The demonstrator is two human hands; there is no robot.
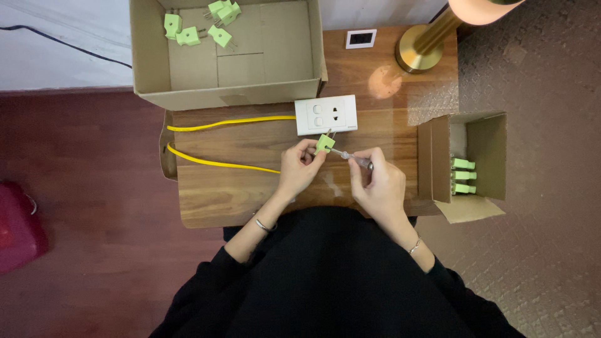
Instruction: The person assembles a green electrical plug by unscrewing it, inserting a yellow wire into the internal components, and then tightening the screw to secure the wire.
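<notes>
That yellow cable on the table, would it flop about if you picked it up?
Probably springy rather than limp: the yellow cable lies in long smooth curves on the wooden table. It looks thin, so likely light. One end runs toward the left hand, so it may tug.

Single head-worn view, looking straight down from above the seated person onto a small wooden table. Moderate distance: the whole tabletop, both forearms, the lap and surrounding floor fall within the frame.

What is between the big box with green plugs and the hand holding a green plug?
In the head view, a white socket plate lies there, on the wooden table.
</notes>
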